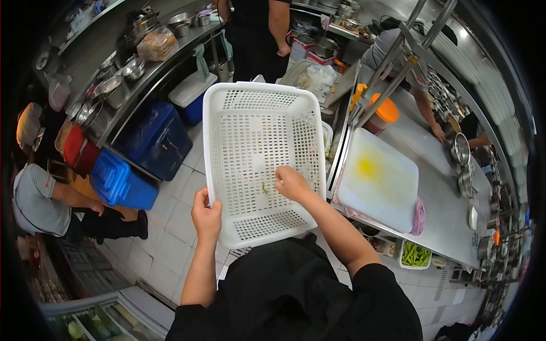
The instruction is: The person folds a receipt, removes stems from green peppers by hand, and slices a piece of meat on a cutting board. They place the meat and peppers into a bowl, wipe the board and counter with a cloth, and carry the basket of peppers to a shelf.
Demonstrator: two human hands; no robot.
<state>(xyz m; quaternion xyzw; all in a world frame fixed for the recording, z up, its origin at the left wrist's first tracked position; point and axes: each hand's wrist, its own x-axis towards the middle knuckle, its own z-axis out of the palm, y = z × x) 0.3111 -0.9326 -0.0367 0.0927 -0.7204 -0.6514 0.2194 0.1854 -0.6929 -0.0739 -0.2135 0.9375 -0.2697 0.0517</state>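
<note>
A white perforated plastic basket [250, 136] is tilted up in front of my body, its inside facing me. My left hand [206, 216] grips its left rim near the lower corner, thumb on the near side. Inside the basket, over the mesh bottom, is my right hand [291, 183], its fingers curled closed; whatever they may hold is hidden. A small green vegetable scrap [264, 187] lies on the mesh just left of those fingers. Otherwise the basket's bottom shows only bare mesh.
On the right, a steel table [443, 221] bears a yellow-stained white cutting board [378, 179] and an orange-lidded tub [384, 111]. Below is a basket of green vegetables [415, 254]. Blue bins [122, 182] stand left. Co-workers are at the left [42, 199], back [256, 40] and right [392, 51].
</note>
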